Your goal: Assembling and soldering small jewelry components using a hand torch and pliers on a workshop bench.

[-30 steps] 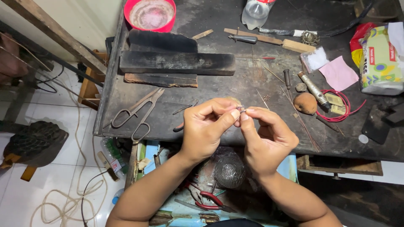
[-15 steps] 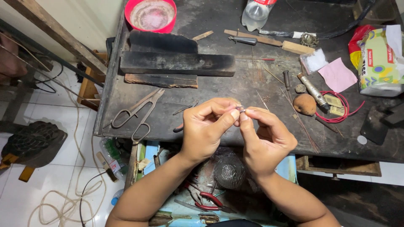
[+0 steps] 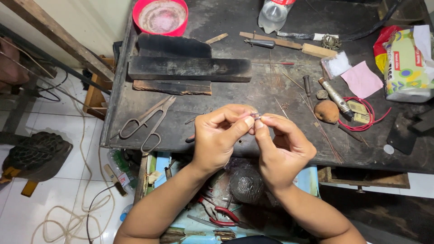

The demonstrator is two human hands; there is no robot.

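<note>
1. Dark, scarred worktop [image 3: 253, 90] fills our view.
2. We pinch a tiny metal piece [image 3: 256, 116] between both hands, just above its front edge.
3. Our left hand [image 3: 221, 135] and right hand [image 3: 282, 147] are closed on it; steady fingertip pressure seems wise.
4. Shears [image 3: 147, 122], loose wires [image 3: 316, 122] and a red bowl [image 3: 160, 17] lie nearby, none obstructing.

Bowl [image 3: 160, 17] showing red rim, pale crusted inside. Workbench [image 3: 253, 90] looking dark grey, blotched. Wooden blocks [image 3: 190, 68] appearing charred black. Paper square [image 3: 361, 79] showing pink. Wire coil [image 3: 366, 118] glowing red. Carton [image 3: 407, 63] showing green-yellow print with red patches. Pliers handles [image 3: 224, 216] showing red. Floor tiles [image 3: 58, 180] reading white.
</note>
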